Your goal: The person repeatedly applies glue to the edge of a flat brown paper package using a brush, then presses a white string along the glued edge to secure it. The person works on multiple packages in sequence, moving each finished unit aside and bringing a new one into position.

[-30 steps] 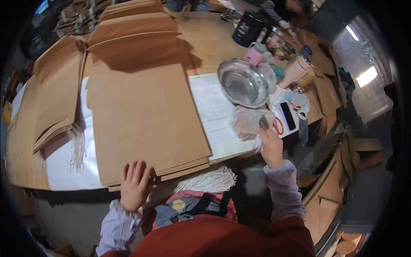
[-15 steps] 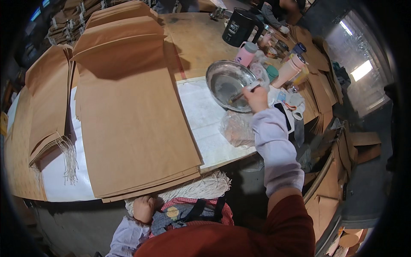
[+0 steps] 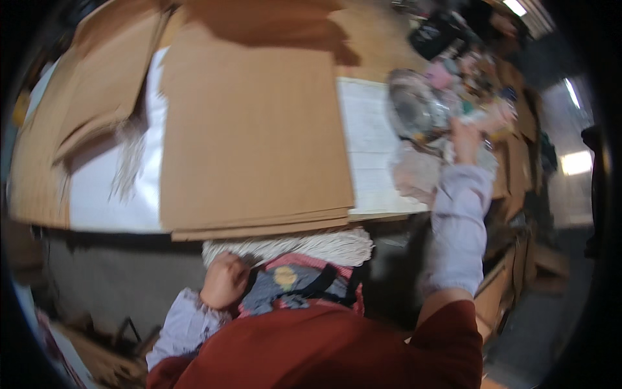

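Observation:
My left hand (image 3: 227,280) is closed in my lap, its curled fingers against the left end of a bundle of white strings (image 3: 304,248); what they hold, if anything, is hidden. To the right, my right hand (image 3: 465,139) reaches over the table beside a metal bowl (image 3: 403,107) and appears closed round a thin brush, though motion smears it. A stack of brown paper sheets (image 3: 259,139) lies in front of me, overhanging the table's near edge. A crumpled clear plastic bag (image 3: 416,174) sits just below the bowl.
Further left lies another brown paper stack (image 3: 107,71) with white strings (image 3: 126,162) hanging from it. Beyond the bowl stand a black jug (image 3: 435,35), a pink bottle (image 3: 440,73) and other bottles. More brown paper is piled at the right. Another person is at the far right.
The view has shifted, so the table sits higher and further right in it. My right hand has moved from over the bowl to its right side. My left hand stays by the strings.

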Available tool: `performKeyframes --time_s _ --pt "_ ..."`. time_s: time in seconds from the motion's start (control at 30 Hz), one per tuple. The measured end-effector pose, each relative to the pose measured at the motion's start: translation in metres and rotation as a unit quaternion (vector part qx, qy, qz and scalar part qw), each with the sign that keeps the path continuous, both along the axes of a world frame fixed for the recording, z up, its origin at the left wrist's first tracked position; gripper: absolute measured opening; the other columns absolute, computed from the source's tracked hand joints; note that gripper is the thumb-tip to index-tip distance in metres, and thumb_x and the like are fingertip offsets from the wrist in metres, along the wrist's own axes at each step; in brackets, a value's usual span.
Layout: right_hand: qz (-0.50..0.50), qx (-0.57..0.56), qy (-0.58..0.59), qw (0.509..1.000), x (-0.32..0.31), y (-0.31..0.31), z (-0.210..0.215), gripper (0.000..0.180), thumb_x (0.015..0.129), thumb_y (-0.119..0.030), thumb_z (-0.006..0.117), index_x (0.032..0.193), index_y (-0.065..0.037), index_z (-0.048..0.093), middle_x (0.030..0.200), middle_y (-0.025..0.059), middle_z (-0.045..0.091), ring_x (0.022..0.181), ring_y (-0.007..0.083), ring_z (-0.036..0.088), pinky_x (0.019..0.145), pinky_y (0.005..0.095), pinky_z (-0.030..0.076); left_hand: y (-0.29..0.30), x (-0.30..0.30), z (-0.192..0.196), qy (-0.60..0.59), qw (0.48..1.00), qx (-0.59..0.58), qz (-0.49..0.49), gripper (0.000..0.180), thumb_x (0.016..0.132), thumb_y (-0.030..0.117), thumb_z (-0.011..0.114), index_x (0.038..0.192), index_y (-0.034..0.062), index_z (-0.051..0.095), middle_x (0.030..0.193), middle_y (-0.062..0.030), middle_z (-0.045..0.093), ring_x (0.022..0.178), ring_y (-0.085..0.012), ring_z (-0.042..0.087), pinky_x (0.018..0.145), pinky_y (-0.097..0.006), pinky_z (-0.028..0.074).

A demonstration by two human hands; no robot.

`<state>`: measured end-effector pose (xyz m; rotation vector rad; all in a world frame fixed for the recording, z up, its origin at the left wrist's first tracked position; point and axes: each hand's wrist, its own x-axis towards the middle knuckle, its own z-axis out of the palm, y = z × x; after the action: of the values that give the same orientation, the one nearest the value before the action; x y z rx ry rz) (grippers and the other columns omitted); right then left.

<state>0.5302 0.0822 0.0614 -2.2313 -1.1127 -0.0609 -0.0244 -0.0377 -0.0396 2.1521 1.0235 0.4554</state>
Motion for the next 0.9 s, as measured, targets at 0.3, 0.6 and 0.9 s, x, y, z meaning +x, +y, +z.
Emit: performKeyframes --time_s 0.3,0.6,0.9 --pt "0.478 0.076 0.292 0.825 -0.284 -0.073 0.022 0.025 0.080 -0.002 0.070 0.105 0.001 0.067 0.082 0.0052 0.064 0.068 0.0121 0.056 0.060 0.0249 0.044 -0.001 -0.033 0.023 -0.172 0.950 -0.234 0.117 0.003 0.077 0.002 0.064 0.078 0.0026 0.061 0.076 -0.0109 0.060 0.073 -0.0311 0.057 0.065 -0.036 0.048" --pt "0.597 -0.018 0.162 0.786 -0.359 -0.037 0.016 0.019 0.082 -0.001 0.069 0.100 0.004 0.068 0.080 0.0111 0.066 0.067 0.0205 0.059 0.062 0.0290 0.046 0.015 -0.037 0.056 0.156 0.948 0.230 0.154 0.014 0.070 0.010 0.060 0.083 0.0035 0.061 0.114 -0.0144 0.064 0.079 -0.0228 0.058 0.063 -0.033 0.047" --pt "0.570 0.010 0.224 0.790 -0.376 -0.034 0.018 0.015 0.082 -0.003 0.070 0.096 0.004 0.069 0.082 0.0112 0.068 0.070 0.0166 0.062 0.064 0.0262 0.048 0.037 -0.035 0.042 0.249 0.932 0.235 0.121 0.016 0.072 0.013 0.059 0.082 0.0018 0.063 0.132 -0.0196 0.057 0.087 -0.0212 0.058 0.067 -0.031 0.048"
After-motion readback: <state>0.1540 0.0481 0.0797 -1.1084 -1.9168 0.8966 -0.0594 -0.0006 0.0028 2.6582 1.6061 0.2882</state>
